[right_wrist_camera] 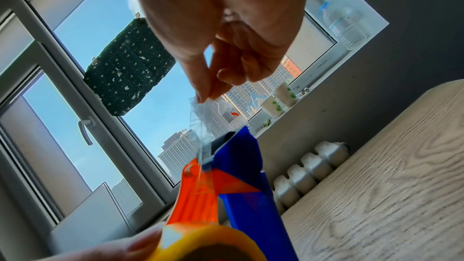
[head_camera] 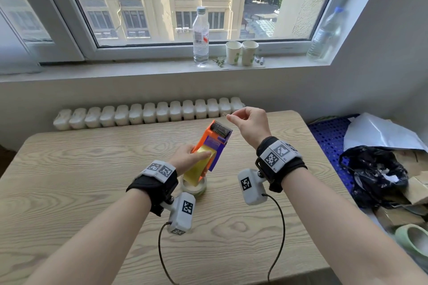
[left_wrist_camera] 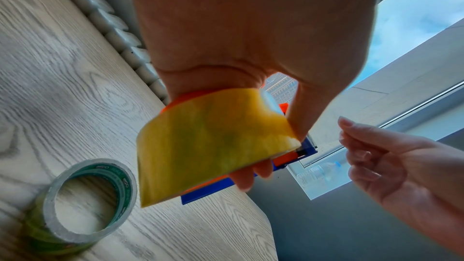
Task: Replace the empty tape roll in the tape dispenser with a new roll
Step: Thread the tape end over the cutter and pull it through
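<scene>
My left hand (head_camera: 196, 157) holds the orange and blue tape dispenser (head_camera: 213, 143) tilted above the wooden table (head_camera: 92, 169), thumb and fingers around the yellow tape roll (left_wrist_camera: 208, 142) mounted in it. A strip of clear tape (right_wrist_camera: 200, 124) runs up from the dispenser's head. My right hand (head_camera: 229, 118) pinches the end of that strip between thumb and forefinger (right_wrist_camera: 200, 82), just above and to the right of the dispenser (right_wrist_camera: 238, 182). A second tape roll (left_wrist_camera: 83, 201) with a green-printed core lies flat on the table below the dispenser, also visible in the head view as the second roll (head_camera: 195, 190).
A white radiator (head_camera: 148, 113) runs behind the table's far edge. On the window sill stand a water bottle (head_camera: 201, 37), two paper cups (head_camera: 242, 52) and another bottle (head_camera: 326, 34). To the right are a blue crate (head_camera: 328, 136), a black bag (head_camera: 375, 173) and cardboard.
</scene>
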The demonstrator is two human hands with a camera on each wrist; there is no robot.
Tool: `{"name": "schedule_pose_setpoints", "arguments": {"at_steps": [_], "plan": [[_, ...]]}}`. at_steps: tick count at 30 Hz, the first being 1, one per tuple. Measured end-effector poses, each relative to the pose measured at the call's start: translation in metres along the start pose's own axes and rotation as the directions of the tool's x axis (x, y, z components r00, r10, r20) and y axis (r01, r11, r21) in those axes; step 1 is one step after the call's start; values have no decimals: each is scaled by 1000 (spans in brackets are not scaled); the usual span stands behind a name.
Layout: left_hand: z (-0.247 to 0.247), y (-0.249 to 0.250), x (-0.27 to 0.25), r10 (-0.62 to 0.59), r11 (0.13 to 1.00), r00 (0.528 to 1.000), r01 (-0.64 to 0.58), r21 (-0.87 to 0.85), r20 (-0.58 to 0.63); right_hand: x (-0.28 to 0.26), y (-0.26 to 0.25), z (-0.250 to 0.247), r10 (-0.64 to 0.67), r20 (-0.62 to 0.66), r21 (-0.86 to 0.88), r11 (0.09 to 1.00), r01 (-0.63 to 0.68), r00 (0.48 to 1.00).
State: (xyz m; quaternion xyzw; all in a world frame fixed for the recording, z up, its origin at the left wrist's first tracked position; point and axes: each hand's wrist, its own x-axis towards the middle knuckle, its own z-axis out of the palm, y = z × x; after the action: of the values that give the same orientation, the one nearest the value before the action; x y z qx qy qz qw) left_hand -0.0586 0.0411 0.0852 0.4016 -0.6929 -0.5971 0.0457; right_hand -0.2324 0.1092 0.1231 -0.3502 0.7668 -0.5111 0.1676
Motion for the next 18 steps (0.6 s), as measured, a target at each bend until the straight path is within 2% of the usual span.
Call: {"name": "schedule_pose_setpoints", "arguments": {"at_steps": [4, 11, 18], "plan": [[0, -1, 0, -3, 996, 1000, 4, 87, -15, -3, 0, 0, -16, 5, -2, 1000, 16, 1000], [-1, 5, 0, -26, 998, 997, 30, 58, -66, -10, -8, 8, -81, 30, -4, 997, 81, 996], [-1, 9, 1, -29, 996, 992, 40, 82, -123, -23, -15, 19, -154, 117, -35, 987, 159, 981]]}}
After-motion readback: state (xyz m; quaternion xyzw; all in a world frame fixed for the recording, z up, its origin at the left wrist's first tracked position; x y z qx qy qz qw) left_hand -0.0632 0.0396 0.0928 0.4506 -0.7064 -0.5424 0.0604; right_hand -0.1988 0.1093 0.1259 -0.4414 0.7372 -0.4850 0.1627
